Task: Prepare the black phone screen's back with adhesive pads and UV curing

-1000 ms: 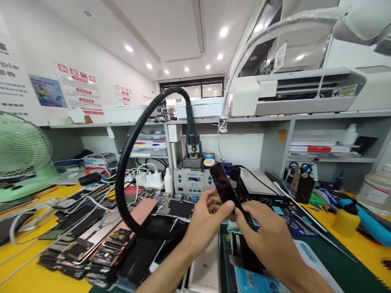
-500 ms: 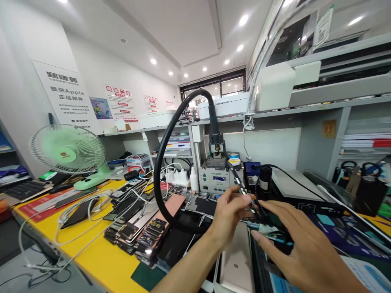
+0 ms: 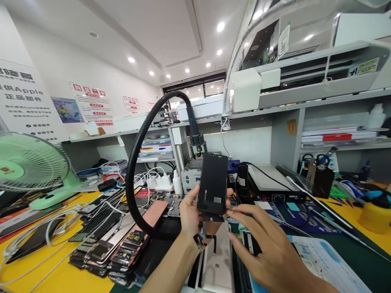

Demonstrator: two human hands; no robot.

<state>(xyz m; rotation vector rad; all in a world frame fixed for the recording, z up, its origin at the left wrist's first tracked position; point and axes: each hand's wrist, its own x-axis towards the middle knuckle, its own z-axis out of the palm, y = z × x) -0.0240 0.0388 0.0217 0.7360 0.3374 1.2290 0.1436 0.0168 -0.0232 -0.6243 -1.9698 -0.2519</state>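
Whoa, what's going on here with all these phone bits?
A person's left hand is holding up a thin black panel that looks like a phone screen. The right hand is open beside its lower end; I can't tell if it's touching. A gold-coloured phone lies below, and stacked phone parts sit off to the left.

Bright illumination from recessed ceiling downlights point(image 3: 220, 27).
Glare spots the glossy machine cover point(image 3: 301, 29); wide-angle distortion stretches the green fan point(image 3: 33, 165) at the left edge; fine wall-poster point(image 3: 92, 103) print is soft.
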